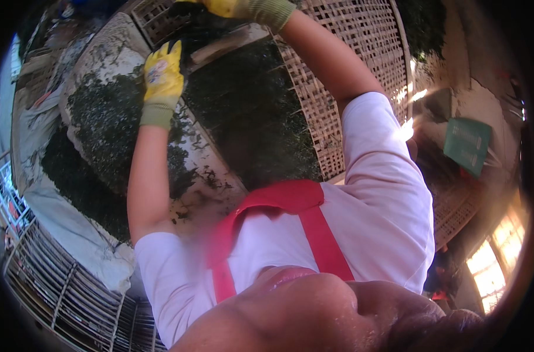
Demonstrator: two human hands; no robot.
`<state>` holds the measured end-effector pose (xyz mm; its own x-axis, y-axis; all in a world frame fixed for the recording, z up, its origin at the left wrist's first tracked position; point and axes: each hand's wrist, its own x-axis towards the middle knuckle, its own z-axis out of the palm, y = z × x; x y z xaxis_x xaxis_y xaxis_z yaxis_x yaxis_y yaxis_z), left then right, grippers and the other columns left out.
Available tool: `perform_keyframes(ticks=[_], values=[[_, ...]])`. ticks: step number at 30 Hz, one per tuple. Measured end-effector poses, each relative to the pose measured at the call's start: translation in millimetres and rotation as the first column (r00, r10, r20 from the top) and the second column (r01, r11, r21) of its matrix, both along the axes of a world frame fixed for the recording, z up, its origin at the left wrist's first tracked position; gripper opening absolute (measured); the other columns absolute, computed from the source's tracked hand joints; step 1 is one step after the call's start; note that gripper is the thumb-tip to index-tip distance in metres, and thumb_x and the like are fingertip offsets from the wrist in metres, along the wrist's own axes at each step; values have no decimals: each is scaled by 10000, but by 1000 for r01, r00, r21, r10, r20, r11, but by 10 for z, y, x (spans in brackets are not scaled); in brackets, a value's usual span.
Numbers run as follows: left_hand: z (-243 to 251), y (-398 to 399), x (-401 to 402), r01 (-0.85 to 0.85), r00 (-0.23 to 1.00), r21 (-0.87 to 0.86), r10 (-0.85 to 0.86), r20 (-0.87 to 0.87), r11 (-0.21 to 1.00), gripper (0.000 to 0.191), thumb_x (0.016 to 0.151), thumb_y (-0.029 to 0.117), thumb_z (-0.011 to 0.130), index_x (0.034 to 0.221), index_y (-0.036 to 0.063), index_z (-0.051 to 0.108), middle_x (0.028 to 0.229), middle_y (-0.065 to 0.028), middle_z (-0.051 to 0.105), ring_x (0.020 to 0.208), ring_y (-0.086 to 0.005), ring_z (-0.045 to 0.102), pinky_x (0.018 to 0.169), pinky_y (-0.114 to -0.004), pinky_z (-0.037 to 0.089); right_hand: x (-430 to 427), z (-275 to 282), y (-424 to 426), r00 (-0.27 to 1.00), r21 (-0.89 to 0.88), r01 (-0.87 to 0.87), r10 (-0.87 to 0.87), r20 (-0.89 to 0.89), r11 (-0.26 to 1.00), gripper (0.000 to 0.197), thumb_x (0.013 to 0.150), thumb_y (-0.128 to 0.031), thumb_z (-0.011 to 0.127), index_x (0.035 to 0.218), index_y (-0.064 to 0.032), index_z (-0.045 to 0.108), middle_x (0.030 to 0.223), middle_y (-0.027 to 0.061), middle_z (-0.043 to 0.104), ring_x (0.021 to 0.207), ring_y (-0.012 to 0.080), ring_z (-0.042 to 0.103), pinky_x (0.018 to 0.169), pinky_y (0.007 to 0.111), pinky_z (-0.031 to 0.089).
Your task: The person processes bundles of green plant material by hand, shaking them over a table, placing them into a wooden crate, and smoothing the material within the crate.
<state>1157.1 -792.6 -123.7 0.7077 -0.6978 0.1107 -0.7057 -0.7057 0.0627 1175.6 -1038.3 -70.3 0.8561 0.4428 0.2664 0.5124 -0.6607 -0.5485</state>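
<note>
My left hand (163,77), in a yellow work glove with a green knit cuff, is stretched out with its fingers slightly apart. It reaches over the edge of a heap of dark green leaves (106,127), and nothing shows in its fingers. My right hand (225,6) wears a matching glove and is cut off by the top edge, so its fingers are mostly hidden. Below it lies a pale wooden piece (227,44). A dark leaf-covered rectangular area (254,110) lies between my arms. Under my right arm runs a woven bamboo panel (359,26).
Pale cloth (80,246) hangs at the left, above a slatted rack (69,290). A green plastic piece (467,145) bearing writing is at the right. More leaves (419,26) lie beyond the woven panel. A bright window (487,268) is at lower right.
</note>
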Motion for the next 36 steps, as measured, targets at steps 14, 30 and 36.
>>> perform_keyframes(ticks=[14,30,36], values=[[709,842,-108,-150,986,302,165,-25,941,335,798,94,591,1126,26,590,1226,-218,555,1108,-379,544,943,-419,457,-375,113,314,996,-52,9,-5,89,999,695,697,-325,790,1285,-61,529,1200,170,602,1082,348,596,914,406,491],[503,265,-261,73,997,-108,-73,6,991,486,785,25,556,1269,56,547,1312,-182,520,1204,-339,492,1043,-427,384,-436,92,139,941,-244,153,-216,-259,958,529,827,-329,676,1285,-98,549,1196,159,614,1160,325,555,1005,398,431],[254,7,-22,-74,997,105,72,26,992,467,731,113,619,1197,113,590,1256,-153,562,1189,-314,506,1022,-442,375,-350,230,-265,883,-414,377,-457,-111,829,389,836,-157,594,1219,-98,572,1133,142,640,1083,317,592,934,408,469]])
